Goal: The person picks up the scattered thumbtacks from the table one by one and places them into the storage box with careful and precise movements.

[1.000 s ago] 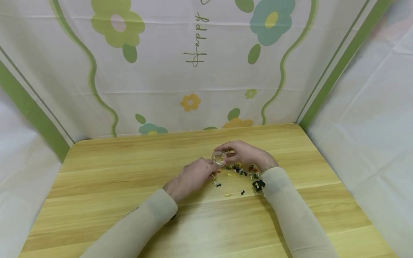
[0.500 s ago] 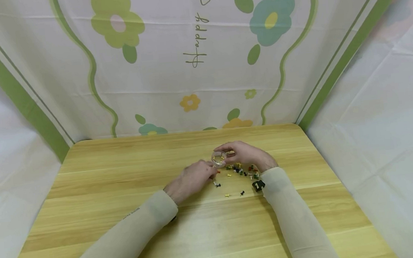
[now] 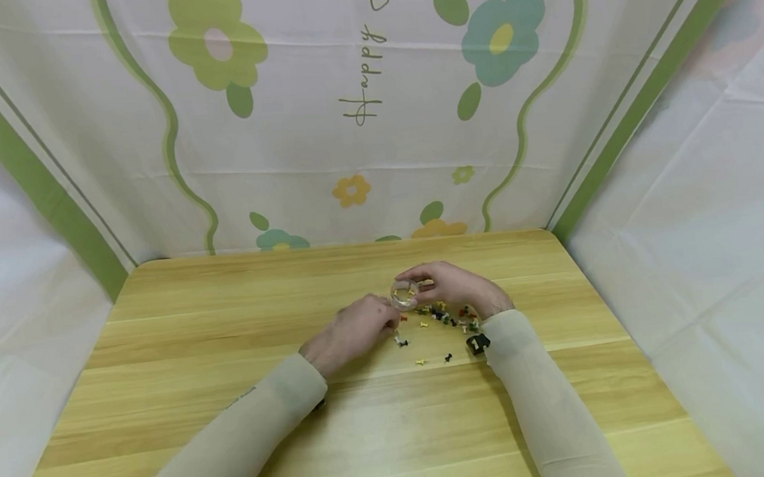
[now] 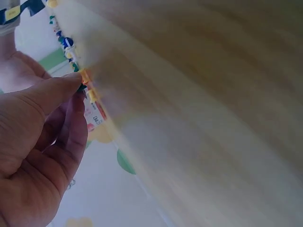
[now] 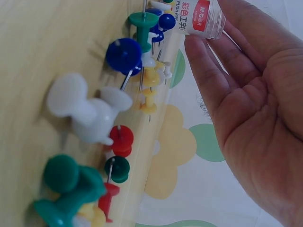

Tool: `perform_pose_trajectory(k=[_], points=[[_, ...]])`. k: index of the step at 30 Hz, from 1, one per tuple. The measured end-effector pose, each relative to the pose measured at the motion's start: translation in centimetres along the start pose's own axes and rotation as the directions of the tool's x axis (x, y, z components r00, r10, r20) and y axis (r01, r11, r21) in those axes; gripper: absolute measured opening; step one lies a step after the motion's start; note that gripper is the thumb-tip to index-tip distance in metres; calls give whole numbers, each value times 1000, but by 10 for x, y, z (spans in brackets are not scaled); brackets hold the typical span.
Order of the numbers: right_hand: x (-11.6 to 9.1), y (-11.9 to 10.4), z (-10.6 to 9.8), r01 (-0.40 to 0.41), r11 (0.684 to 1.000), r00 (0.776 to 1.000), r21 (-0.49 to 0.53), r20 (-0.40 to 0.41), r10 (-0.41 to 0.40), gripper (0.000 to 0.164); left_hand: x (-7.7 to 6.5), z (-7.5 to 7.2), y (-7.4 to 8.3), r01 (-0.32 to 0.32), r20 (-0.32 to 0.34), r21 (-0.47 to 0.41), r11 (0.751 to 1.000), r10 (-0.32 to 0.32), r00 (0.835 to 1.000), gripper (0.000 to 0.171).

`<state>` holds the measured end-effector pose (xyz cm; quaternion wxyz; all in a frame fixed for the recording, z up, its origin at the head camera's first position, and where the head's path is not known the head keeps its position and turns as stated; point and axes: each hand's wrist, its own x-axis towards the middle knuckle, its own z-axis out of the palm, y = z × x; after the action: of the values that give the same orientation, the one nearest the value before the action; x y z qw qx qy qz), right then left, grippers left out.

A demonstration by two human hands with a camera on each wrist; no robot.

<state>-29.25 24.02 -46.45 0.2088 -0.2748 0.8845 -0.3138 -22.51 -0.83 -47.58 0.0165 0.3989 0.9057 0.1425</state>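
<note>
My right hand (image 3: 450,282) grips a small clear jar (image 3: 404,295) between thumb and fingers. A few yellow push pins lie inside it, and its label shows in the right wrist view, where the jar (image 5: 203,19) is beside my fingers. Just left of the jar, my left hand (image 3: 356,328) is low over the table. In the left wrist view its thumb and finger pinch a dark green push pin (image 4: 82,88), mostly covered by the fingertips. An orange push pin (image 4: 85,75) appears right behind the thumb tip.
Loose push pins (image 3: 441,313) in several colours lie scattered below my right hand on the wooden table (image 3: 223,298). A yellow push pin (image 3: 421,361) and a dark push pin (image 3: 448,358) lie nearer. A black wrist mount (image 3: 478,344) sits by the right cuff. Printed cloth (image 3: 304,124) walls the back.
The left hand has shifted slightly down beside the jar, covering a yellow push pin seen earlier near its fingertips. My right hand and the jar have stayed almost still.
</note>
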Motion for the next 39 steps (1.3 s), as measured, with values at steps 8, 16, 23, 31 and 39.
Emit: perform_pose_trajectory(k=[8,16,23,31,39], points=[[0,0,0,-5,1000,1000,22,6,5,56,3,-9,-4,52,-44,-88,995,-56,997,11],[0,0,0,2,1000,1000,13,3,-2,55,15,-10,-10,38,-146,-78,996,-49,988,11],[2,1,-1,16,1000,1000,-10,-1,-16,54,28,-7,-12,49,-189,-87,995,-65,980,17],[2,0,-1,14,1000,1000,-14,2,-14,54,33,-8,-9,80,-167,-81,993,-93,982,11],[2,2,-1,22,1000,1000,-4,1,-22,54,31,-10,-8,80,-149,-75,994,-91,985,14]])
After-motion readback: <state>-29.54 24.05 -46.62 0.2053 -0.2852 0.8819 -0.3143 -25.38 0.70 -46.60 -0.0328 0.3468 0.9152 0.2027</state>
